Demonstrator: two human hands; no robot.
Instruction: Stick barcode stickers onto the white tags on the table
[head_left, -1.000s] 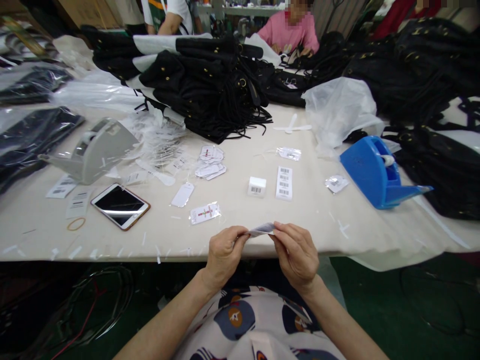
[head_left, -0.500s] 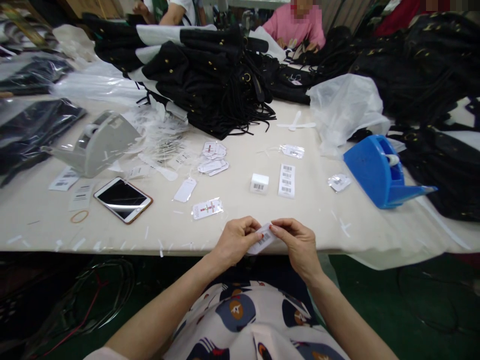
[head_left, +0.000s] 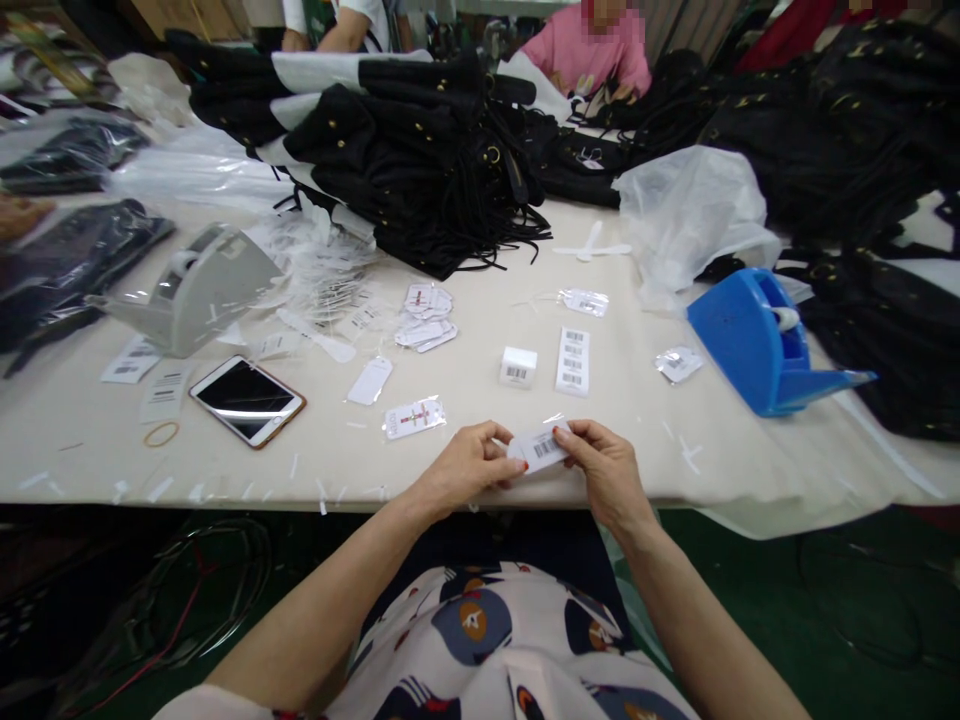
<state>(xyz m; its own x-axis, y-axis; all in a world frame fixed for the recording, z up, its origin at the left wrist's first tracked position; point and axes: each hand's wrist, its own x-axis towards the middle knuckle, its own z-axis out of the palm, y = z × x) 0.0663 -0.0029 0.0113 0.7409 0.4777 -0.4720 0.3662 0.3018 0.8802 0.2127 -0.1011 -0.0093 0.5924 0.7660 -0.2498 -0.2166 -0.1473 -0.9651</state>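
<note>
Both of my hands pinch one small white barcode tag (head_left: 541, 447) just above the near edge of the cream table (head_left: 480, 400). My left hand (head_left: 465, 467) grips its left end and my right hand (head_left: 606, 470) its right end, barcode side facing up. Just beyond lie a bagged tag with a red mark (head_left: 413, 416), a small white box with a barcode (head_left: 517, 367) and a barcode sticker sheet (head_left: 573, 361).
A grey tape dispenser (head_left: 193, 290) and a phone (head_left: 246, 399) sit at left, a blue tape dispenser (head_left: 765, 340) at right. Loose tags (head_left: 424, 315), plastic bags and piles of black garments (head_left: 420, 150) fill the far side. Other people work at the back.
My hands have lifted the tag from below the table edge up over the edge and turned it flat, so its barcode now faces me.
</note>
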